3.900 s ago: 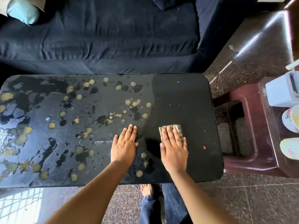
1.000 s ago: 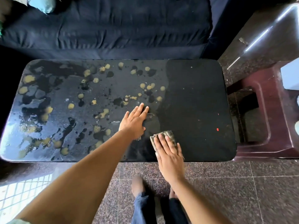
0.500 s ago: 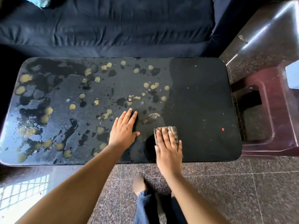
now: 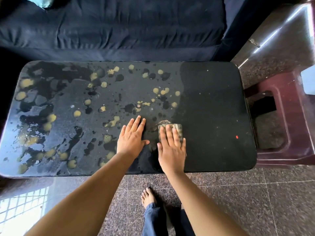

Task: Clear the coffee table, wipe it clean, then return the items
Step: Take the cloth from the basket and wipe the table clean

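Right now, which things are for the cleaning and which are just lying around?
For the job: coffee table, yellowish spots, cloth under the right hand, left hand flat on the table.
Just lying about: sofa, teal cushion, tiled floor.

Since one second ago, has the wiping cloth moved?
Yes. The cloth slid away from the person, toward the sofa: it sat nearer than the red dot, now farther.

Bare forearms [image 4: 95, 189], bare left hand [image 4: 132, 139] and right hand [image 4: 172, 150]. Dark blue denim jeans [image 4: 153, 218], hem bunched at ankle. One bare foot [image 4: 148, 196] showing below hem.
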Demonstrator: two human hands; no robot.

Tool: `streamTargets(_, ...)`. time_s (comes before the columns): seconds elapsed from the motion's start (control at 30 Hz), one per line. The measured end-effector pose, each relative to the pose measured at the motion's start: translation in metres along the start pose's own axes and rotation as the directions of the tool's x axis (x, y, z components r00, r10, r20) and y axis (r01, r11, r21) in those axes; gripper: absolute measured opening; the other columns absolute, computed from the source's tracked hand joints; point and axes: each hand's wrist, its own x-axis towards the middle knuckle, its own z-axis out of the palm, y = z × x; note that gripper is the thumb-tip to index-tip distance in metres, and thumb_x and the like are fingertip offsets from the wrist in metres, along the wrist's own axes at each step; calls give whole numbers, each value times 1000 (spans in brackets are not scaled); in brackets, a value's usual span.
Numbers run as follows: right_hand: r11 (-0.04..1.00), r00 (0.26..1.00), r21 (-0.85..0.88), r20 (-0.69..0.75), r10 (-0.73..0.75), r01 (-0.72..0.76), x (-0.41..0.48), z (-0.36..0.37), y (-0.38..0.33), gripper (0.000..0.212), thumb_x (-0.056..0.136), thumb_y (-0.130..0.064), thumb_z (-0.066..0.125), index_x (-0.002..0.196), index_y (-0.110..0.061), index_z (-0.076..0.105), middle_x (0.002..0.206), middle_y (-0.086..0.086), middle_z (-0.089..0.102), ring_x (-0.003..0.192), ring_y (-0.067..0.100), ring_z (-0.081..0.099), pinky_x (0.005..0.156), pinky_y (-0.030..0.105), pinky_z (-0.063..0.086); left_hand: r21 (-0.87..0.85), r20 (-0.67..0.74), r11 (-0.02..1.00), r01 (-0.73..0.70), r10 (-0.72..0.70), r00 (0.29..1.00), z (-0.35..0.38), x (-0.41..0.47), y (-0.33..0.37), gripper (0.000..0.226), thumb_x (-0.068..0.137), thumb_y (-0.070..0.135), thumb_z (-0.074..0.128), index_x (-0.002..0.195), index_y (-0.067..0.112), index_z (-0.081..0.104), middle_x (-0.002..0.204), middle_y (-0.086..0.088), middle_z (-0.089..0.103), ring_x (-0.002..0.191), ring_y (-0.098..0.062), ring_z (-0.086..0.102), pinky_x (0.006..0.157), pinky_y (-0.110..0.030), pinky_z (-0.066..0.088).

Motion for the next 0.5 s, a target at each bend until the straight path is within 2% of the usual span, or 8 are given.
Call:
streamTargets(0.07, 983, 981, -43, 73, -177, 180, 1, -1, 4, 54, 96, -41, 28, 149, -30, 26, 156, -8, 26, 144, 15, 23, 110, 53, 29, 4, 8, 1000, 10, -10, 1000, 0, -1, 1, 85, 93, 47, 51, 153, 23, -3, 161, 5, -8, 148, -15, -6, 120, -36, 4)
streamTargets(0.13, 922, 921, -87, 133, -365, 378, 3, -10, 28, 54, 97, -43, 26, 150, -33, 22, 157, -11, 22, 144, 12, 20, 110, 52, 32, 8, 24, 1000, 23, -23, 999, -1, 0, 1, 85, 93, 48, 50, 153, 21, -4, 161, 5, -10, 148, -15, -6, 120, -36, 5)
streamTargets(0.17, 913, 916, -106, 137, -378, 393, 7, -12, 39, 54, 97, -42, 26, 150, -34, 21, 157, -12, 21, 144, 10, 19, 110, 52, 32, 15, 34, 1000, 25, -26, 999, -1, 0, 2, 86, 93, 49, 49, 153, 20, -5, 161, 5, -11, 148, -15, -7, 120, -36, 4)
streamTargets(0.2, 937, 941, -110, 110, -320, 332, 14, -13, 45, 54, 97, -42, 26, 150, -34, 21, 157, -13, 20, 145, 10, 19, 111, 52, 31, 26, 41, 999, 26, -27, 999, -2, 2, 2, 86, 93, 49, 48, 153, 20, -6, 160, 5, -12, 148, -15, -7, 120, -37, 4)
streamTargets(0.3, 999, 1000, -28, -12, 29, -29, 43, -10, 22, 54, 98, -39, 27, 151, -30, 19, 158, -10, 18, 146, 14, 14, 112, 52, 24, 50, 61, 998, 31, -34, 998, -5, 4, 5, 88, 93, 49, 50, 153, 18, -8, 160, 4, -13, 148, -16, -8, 120, -37, 4)
streamTargets(0.37, 997, 998, 19, 1, 70, -70, 51, -4, -4, 55, 99, -39, 30, 152, -29, 16, 159, -9, 14, 147, 16, 10, 114, 51, 18, 48, 70, 998, 44, -47, 996, -7, 6, 6, 91, 92, 48, 52, 152, 18, -9, 160, 4, -13, 148, -16, -8, 120, -37, 4)
streamTargets(0.43, 993, 992, -10, 27, -120, 120, 45, -2, -7, 55, 99, -40, 28, 151, -30, 17, 159, -9, 16, 146, 14, 12, 114, 51, 22, 45, 75, 997, 62, -65, 995, -8, 7, 7, 94, 92, 48, 53, 152, 17, -12, 160, 3, -14, 148, -17, -9, 120, -38, 3)
streamTargets(0.5, 924, 924, -71, 106, -368, 376, 33, -6, 18, 55, 97, -42, 27, 151, -32, 18, 158, -11, 18, 146, 11, 15, 113, 50, 28, 50, 81, 996, 71, -75, 994, -9, 7, 8, 97, 91, 49, 54, 151, 16, -14, 160, 3, -16, 148, -18, -9, 120, -38, 2)
